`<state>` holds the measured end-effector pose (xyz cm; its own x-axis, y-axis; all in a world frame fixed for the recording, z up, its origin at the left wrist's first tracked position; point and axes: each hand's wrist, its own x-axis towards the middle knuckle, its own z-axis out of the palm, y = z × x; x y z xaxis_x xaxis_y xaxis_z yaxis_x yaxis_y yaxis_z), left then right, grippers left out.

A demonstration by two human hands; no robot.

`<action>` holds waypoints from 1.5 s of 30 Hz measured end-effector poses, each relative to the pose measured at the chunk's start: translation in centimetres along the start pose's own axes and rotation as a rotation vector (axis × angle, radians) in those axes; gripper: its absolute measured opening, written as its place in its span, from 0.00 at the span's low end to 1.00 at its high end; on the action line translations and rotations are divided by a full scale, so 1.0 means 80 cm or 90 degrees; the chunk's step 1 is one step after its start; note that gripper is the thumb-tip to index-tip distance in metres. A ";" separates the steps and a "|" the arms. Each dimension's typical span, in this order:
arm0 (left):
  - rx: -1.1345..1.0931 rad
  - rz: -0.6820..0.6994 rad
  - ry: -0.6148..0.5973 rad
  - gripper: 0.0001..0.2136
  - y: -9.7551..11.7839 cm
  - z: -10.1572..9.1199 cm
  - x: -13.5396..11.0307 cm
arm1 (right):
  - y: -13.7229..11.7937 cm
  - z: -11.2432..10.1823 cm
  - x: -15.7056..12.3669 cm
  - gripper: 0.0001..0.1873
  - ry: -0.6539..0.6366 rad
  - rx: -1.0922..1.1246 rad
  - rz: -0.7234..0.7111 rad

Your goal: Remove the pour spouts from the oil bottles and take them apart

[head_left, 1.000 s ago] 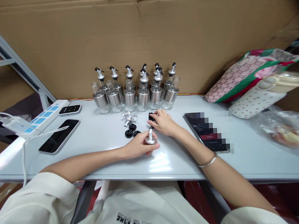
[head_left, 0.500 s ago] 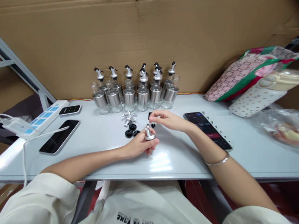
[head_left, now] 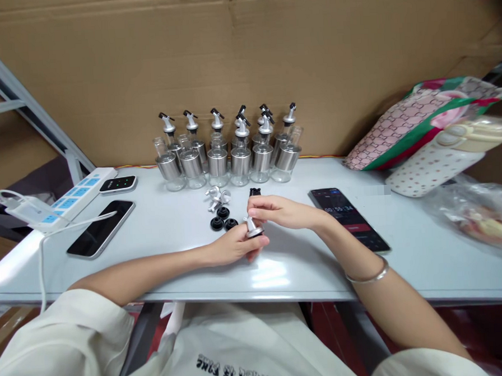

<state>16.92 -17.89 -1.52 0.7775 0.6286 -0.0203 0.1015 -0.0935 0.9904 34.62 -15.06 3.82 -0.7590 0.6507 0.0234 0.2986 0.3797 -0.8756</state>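
My left hand (head_left: pixel 235 246) rests on the white table (head_left: pixel 188 270) and grips a small silver pourer spout (head_left: pixel 253 227) by its base. My right hand (head_left: pixel 277 211) is pinched closed at the tip of that spout, holding a tiny part I cannot make out. Just behind the hands lie three black round stoppers (head_left: pixel 223 219), a few loose silver spouts (head_left: pixel 216 196) and a small black part (head_left: pixel 255 191). Further back stands a cluster of several glass bottles with steel bands and pourer tops (head_left: pixel 228 153).
A phone with a timer screen (head_left: pixel 348 219) lies right of my hands. At left are a dark phone (head_left: pixel 100 236), a small black device (head_left: pixel 117 185) and a power strip (head_left: pixel 72 199) with a white cable. Bags (head_left: pixel 425 134) sit at the right; cardboard (head_left: pixel 244 65) walls the back.
My right hand lifted from the black parts on the table and came back to the tip of the spout. My left hand tilted the spout slightly upward.
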 end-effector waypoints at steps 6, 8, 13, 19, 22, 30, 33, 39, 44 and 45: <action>0.032 -0.010 -0.008 0.18 0.007 0.002 -0.001 | 0.000 0.006 0.003 0.19 0.016 -0.040 0.008; 0.030 -0.018 -0.007 0.16 0.007 0.002 -0.001 | 0.001 0.006 0.004 0.22 0.060 -0.050 0.033; 0.001 -0.035 -0.017 0.15 0.009 0.004 -0.002 | 0.011 -0.010 0.002 0.25 0.231 -0.076 0.039; -0.009 -0.046 -0.015 0.13 0.007 0.004 -0.003 | 0.027 -0.018 0.004 0.18 0.217 -0.156 0.108; -0.004 -0.040 -0.023 0.13 0.006 0.002 -0.002 | 0.028 -0.012 0.006 0.16 0.213 -0.181 0.103; 0.377 0.169 -0.131 0.11 0.003 0.008 -0.014 | 0.015 0.003 0.011 0.11 0.240 -0.206 0.059; 0.522 0.298 -0.221 0.08 0.002 0.016 -0.017 | 0.003 0.025 0.024 0.07 0.208 -0.208 -0.008; 0.545 0.284 -0.282 0.08 0.011 0.032 -0.027 | -0.022 0.090 0.068 0.11 -0.014 -0.301 -0.150; 0.552 0.327 -0.349 0.16 0.015 0.050 -0.040 | -0.029 0.134 0.111 0.16 -0.118 -0.369 -0.212; 0.556 0.334 -0.357 0.17 0.013 0.051 -0.040 | -0.030 0.141 0.119 0.17 -0.121 -0.390 -0.215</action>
<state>17.08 -23.18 -0.96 0.9944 -0.0542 0.0911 -0.0908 -0.8787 0.4687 20.12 -17.23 0.71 -0.9377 0.3287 0.1124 0.2585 0.8764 -0.4063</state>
